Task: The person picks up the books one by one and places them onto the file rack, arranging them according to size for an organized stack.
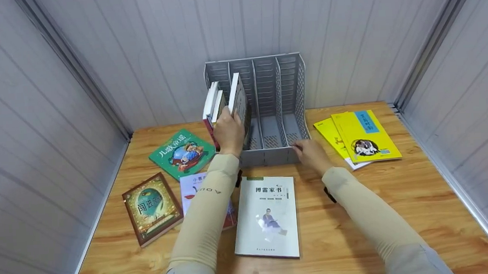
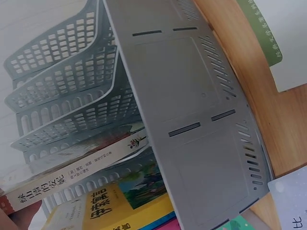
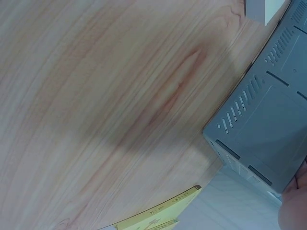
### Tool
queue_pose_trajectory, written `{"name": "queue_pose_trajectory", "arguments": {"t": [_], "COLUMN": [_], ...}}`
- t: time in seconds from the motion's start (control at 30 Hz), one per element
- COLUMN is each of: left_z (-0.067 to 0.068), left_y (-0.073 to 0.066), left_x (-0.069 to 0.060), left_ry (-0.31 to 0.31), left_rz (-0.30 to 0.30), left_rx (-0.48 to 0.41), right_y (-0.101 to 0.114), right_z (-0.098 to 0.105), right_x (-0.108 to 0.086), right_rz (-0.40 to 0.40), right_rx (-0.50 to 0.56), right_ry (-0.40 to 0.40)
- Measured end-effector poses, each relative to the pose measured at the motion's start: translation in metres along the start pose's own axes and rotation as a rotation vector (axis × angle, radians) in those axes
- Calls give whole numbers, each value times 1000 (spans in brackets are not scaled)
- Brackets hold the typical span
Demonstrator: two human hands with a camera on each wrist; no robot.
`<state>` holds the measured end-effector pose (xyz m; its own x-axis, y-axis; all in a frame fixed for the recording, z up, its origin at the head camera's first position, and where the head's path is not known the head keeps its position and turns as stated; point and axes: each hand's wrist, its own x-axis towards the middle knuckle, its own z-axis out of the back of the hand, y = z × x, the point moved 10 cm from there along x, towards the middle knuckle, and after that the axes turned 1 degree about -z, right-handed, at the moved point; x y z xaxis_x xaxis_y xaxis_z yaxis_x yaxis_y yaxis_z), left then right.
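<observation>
My left hand point(image 1: 229, 131) grips a white-spined book point(image 1: 238, 93), standing upright in the second compartment from the left of a grey desk file rack point(image 1: 266, 157). The left wrist view shows this book's lettered spine point(image 2: 72, 175) slanting against the rack's inside, with a fingertip at its end. Beside it, other books point(image 1: 211, 101) stand in the leftmost compartment, among them a yellow-covered one point(image 2: 110, 206). My right hand point(image 1: 313, 154) pinches the rack's front right corner; only part of that hand shows in the right wrist view. The two right compartments hold nothing.
On the wooden table lie a white book point(image 1: 266, 220) in front, a green book point(image 1: 183, 153), a brown-bordered book point(image 1: 153, 208) and a lilac book point(image 1: 192, 184) at left. Yellow books point(image 1: 367, 136) overlap at right. Panel walls point(image 1: 170, 40) enclose the table.
</observation>
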<state>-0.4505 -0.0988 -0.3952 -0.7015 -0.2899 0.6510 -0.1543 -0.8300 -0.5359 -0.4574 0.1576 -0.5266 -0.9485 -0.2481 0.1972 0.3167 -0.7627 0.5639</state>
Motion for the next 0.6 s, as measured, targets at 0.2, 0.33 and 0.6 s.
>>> {"name": "queue_pose_trajectory", "arguments": {"t": [0.2,0.33,0.6], "left_z": [-9,-15,-27], "left_y": [1,5,11], "left_x": [-2,-2,7], "left_ry": [37,65,179], "left_rz": [22,36,84], "left_rx": [69,95,101], "right_y": [1,1,0], "right_z": [3,1,1], "right_x": [1,2,1], "right_rz": [48,55,36], "right_rx": [1,-1,11], "right_ry": [-38,-42,-22]}}
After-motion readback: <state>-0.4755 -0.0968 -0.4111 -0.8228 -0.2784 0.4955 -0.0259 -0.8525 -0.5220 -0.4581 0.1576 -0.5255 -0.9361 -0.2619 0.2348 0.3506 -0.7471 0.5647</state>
